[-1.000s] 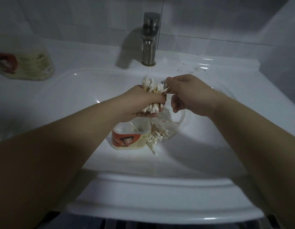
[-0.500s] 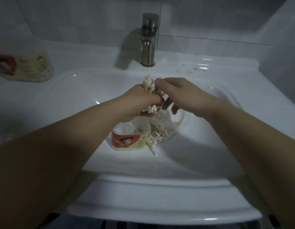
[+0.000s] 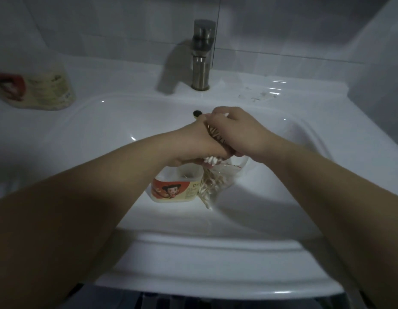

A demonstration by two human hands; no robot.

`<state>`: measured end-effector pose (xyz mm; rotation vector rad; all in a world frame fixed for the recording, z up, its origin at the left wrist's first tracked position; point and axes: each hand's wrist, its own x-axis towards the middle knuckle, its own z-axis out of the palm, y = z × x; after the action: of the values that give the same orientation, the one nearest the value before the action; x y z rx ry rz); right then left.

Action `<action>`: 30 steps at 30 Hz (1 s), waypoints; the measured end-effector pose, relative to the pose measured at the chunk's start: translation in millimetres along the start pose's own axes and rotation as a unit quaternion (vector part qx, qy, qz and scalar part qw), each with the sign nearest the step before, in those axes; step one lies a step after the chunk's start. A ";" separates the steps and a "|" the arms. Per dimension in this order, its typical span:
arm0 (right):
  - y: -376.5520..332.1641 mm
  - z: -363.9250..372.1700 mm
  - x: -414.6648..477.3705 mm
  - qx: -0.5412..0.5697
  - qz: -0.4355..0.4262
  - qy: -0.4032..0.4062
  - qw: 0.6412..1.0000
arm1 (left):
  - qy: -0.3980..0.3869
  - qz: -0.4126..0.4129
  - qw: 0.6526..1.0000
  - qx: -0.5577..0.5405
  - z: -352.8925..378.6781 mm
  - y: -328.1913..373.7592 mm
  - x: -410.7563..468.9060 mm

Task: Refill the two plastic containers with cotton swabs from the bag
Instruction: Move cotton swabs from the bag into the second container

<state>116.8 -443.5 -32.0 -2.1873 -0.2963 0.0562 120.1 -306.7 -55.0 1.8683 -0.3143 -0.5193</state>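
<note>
**Domestic bathroom, viewed at the washbasin.**

We record a white glazed sink (image 3: 216,248) moulded into a white counter (image 3: 131,74). It has a round overflow hole (image 3: 197,112) in its back wall and a brushed-metal tap (image 3: 201,56) mounted behind it. The wall (image 3: 104,25) above is faced in large pale tiles with visible grout lines. A labelled bottle (image 3: 37,90) stands on the counter at far left, too blurred for us to read. Inside the basin we note household toiletries: a small plastic container (image 3: 171,190) with a cartoon label and, touching its right side, a clear bag (image 3: 224,175) of cotton swabs (image 3: 206,186). Lighting is dim. Fittings and personal-care stock are consistent with a home.
</note>
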 end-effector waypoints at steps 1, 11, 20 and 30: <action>-0.3 0.0 0.7 0.023 0.008 0.003 1.000 | 0.010 -0.008 1.000 0.002 -0.6 0.4 0.5; -0.8 0.6 -1.9 0.049 0.075 -0.042 0.995 | 0.014 -0.047 0.997 0.055 -6.8 -3.2 -5.3; -2.6 5.4 -5.1 -0.002 0.036 -0.043 0.998 | -0.005 -0.058 0.997 0.051 -3.7 3.9 -9.3; -3.2 7.3 -1.7 0.081 0.002 0.049 0.996 | 0.014 -0.037 0.998 -0.045 -17.1 13.6 -16.1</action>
<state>113.4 -436.3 -33.9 -2.0231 -0.2226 -0.0248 115.0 -290.0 -34.1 1.8024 -0.2007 -0.5486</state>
